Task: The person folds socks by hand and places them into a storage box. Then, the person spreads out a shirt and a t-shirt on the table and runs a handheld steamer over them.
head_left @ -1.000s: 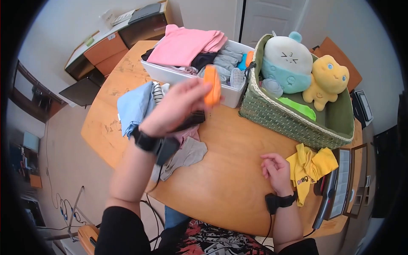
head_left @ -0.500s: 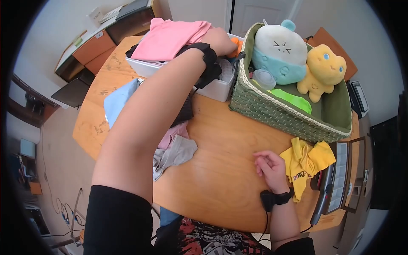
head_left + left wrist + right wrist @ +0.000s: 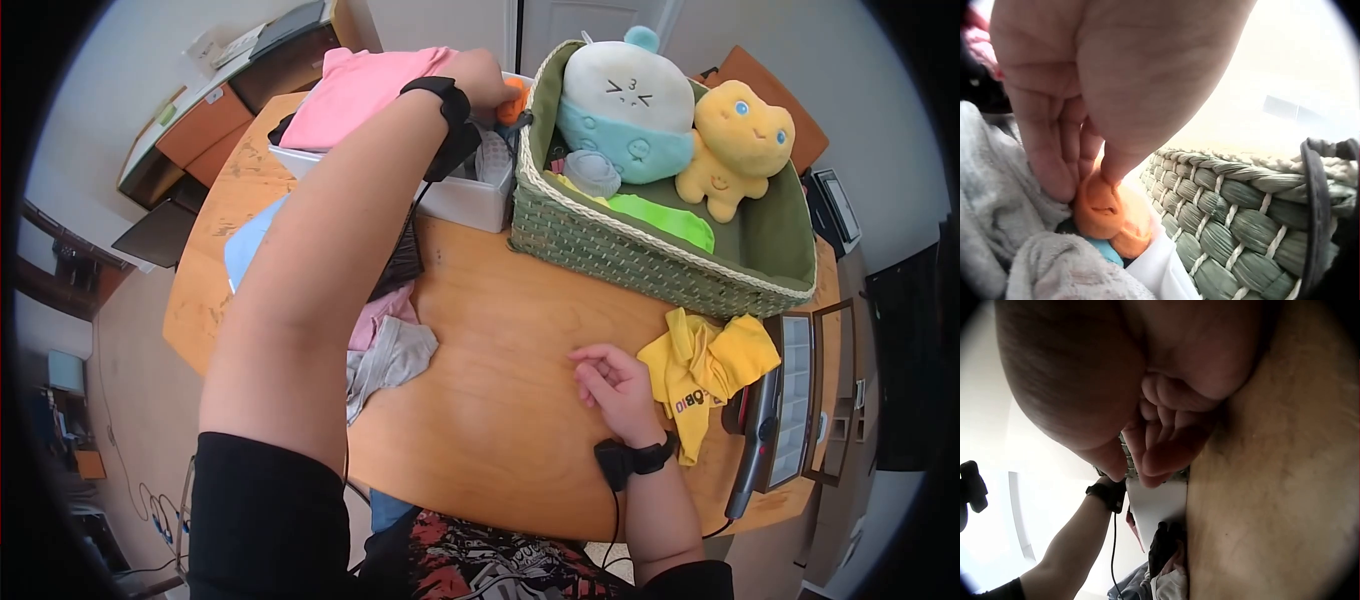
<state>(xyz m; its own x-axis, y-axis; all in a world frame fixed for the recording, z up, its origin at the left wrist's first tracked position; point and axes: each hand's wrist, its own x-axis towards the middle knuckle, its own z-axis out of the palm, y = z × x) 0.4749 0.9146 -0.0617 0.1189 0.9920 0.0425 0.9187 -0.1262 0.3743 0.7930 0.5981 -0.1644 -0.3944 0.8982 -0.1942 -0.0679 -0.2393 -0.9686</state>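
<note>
My left hand (image 3: 478, 80) reaches into the right end of the white box (image 3: 470, 205) at the back. Between thumb and fingers it pinches a rolled orange sock (image 3: 1099, 209), pressed down among other rolls. Another orange roll (image 3: 1134, 234) lies against it, with a bit of blue fabric (image 3: 1105, 250) below. Grey rolled socks (image 3: 1072, 269) sit beside them. My right hand (image 3: 615, 385) rests on the table with its fingers loosely bent and nothing in it. Just to its right lies a yellow garment (image 3: 700, 370).
Folded pink clothing (image 3: 370, 95) tops the white box. Beside it stands a green woven basket (image 3: 640, 250) with two plush toys, a grey roll and lime fabric. Clothes, including a grey piece (image 3: 395, 355), lie under the left forearm. A dark long-handled device (image 3: 755, 450) lies at right.
My left hand has carried the orange roll from above the table's middle into the box's right end. The right hand stays resting on the table. The head view has shifted slightly.
</note>
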